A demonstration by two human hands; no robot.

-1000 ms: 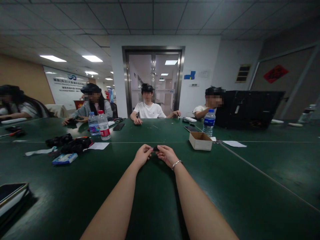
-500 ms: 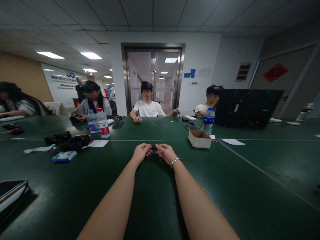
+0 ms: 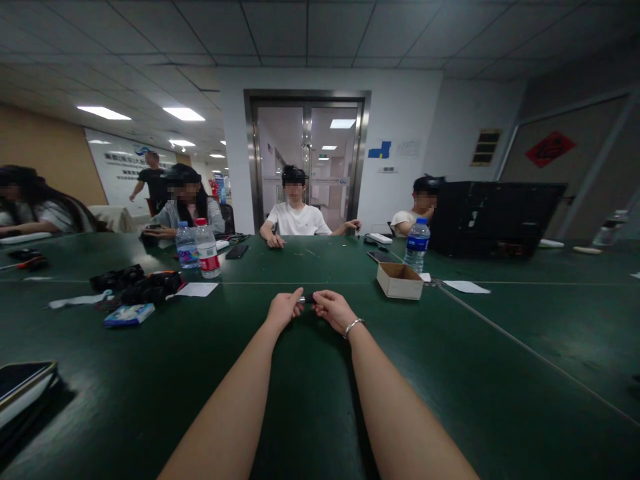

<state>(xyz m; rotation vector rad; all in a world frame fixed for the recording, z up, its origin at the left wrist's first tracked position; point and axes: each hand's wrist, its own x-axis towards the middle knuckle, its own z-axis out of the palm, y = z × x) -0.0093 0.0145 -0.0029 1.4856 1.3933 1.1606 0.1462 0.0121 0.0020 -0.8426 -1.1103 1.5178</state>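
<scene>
Both hands meet over the dark green table, around a small black and silver tube whose exact kind I cannot make out. My left hand is closed at the tube's left, silver end, with the thumb lifted along the top. Pinched on the black right end are the fingers of my right hand, which wears a silver bracelet at the wrist. The fingers partly hide the tube's two ends.
An open cardboard box stands ahead to the right, near a water bottle. Ahead left are two bottles, black gear and a blue-white packet. A phone lies near left. Several people sit across the table.
A silver part of the tube now shows beside my left hand, where only black showed before. My left thumb has risen. In the background, a person in dark clothes has come into clearer view.
</scene>
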